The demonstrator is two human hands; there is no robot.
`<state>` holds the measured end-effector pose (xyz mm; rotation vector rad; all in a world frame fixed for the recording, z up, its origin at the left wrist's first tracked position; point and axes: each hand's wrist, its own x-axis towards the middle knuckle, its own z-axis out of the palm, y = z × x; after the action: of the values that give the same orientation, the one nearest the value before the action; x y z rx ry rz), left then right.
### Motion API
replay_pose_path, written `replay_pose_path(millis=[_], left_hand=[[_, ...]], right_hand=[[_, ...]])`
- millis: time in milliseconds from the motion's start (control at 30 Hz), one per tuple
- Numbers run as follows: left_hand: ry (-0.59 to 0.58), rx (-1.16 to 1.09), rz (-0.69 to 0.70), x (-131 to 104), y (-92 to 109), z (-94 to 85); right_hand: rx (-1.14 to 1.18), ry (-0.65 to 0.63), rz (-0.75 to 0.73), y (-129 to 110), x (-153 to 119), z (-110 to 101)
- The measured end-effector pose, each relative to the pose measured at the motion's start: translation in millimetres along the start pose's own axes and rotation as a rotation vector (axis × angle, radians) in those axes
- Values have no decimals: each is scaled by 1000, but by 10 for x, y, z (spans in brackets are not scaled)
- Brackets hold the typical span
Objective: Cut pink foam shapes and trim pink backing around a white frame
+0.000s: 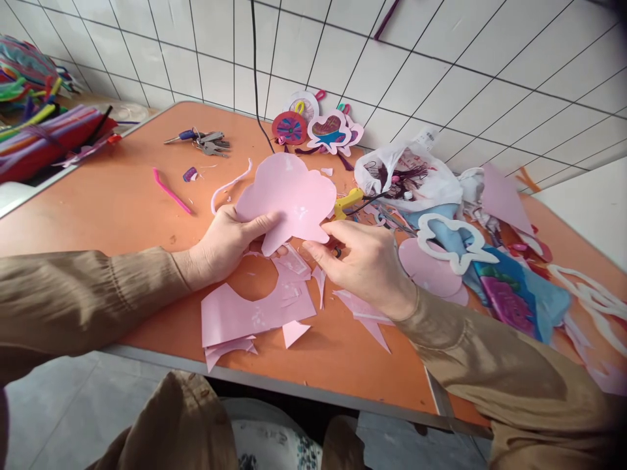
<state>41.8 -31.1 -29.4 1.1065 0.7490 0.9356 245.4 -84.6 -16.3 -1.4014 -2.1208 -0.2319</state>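
A pink paper cutout [289, 192] with a scalloped cloud-like outline is held up over the table between both hands. My left hand [234, 241] grips its lower left edge, thumb on top and fingers underneath. My right hand [360, 258] pinches the pointed lower right corner between thumb and fingers. Just behind the cutout lies a yellow-handled tool [349, 201], partly hidden, so its kind is unclear. Below the hands, pink paper offcuts [259, 316] lie on the table, one with a rounded hole cut out.
The orange table [147, 261] carries keys [211, 142], a pink pipe cleaner [171, 190] and finished hanging ornaments [329, 130] against the tiled wall. To the right are a white plastic bag [411, 176], a white cloud-shaped frame [453, 245] and pink ovals [431, 267]. Craft supplies [49, 137] are piled far left.
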Motion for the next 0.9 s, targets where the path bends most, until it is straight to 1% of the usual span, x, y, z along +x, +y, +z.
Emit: replay_pose_path(millis=[133,300,367,433,533,600,667,800,900], left_hand=[[18,13,8,-4,-8,-3],[22,9,15,7,-5,-26],[34,10,10,18,-3,-40],[64,5,4,28,-1,-47],[87,-10,0,36,7,-42],[73,-25,-3,36,12,-34],[77,-26,3,36,12,-30],[115,-26,31,46,-6,-34],[96,-75,21,57,-15,-31]], right_hand=[[-2,-5,2,4,-8,10],[28,-80,-3,69,33,-72],[-4,-142,33,115,69,-132],[-87,-251,89,162,96,-169],[-194,-431,118,220,95,-144],[-202,-487,111,245,72,-97],[-159,-473,105,261,50,-55],[-90,-403,60,285,45,-20],[-86,-385,43,322,58,-2]])
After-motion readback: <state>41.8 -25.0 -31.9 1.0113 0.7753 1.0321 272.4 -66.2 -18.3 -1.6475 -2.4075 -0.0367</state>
